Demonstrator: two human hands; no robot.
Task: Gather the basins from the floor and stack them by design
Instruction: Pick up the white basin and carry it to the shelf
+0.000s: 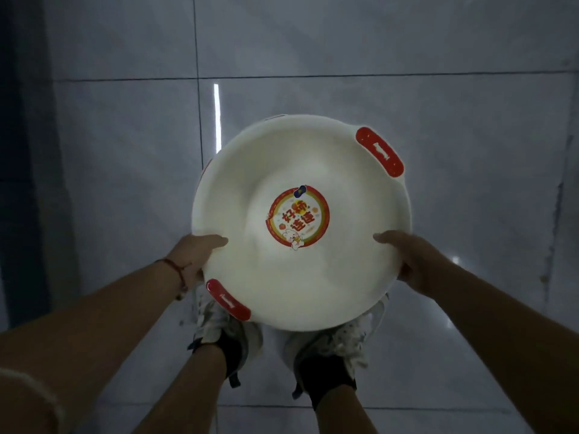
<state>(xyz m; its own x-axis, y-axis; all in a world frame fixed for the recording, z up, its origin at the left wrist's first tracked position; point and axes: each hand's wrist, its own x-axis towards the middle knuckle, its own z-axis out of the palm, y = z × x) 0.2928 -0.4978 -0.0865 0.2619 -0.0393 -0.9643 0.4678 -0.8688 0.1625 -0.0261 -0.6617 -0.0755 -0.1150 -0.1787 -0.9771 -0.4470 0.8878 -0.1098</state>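
Observation:
A round white basin (pixel 329 277) with two red handles and a red round sticker in its bottom is held above my feet in the middle of the view. A second rim edge peeks out at its upper left, as if another basin sits beneath it. My left hand (pixel 195 256) grips the rim on the left, thumb lying inside the bowl, just above the near red handle (pixel 228 299). My right hand (pixel 407 255) grips the rim on the right, thumb inside. The far red handle (pixel 379 151) points to the upper right.
Glossy grey floor tiles (pixel 344 42) with dark grout lines spread all around. My two feet in white shoes (pixel 219 327) stand under the basin. A dark vertical edge (pixel 18 151) runs along the far left.

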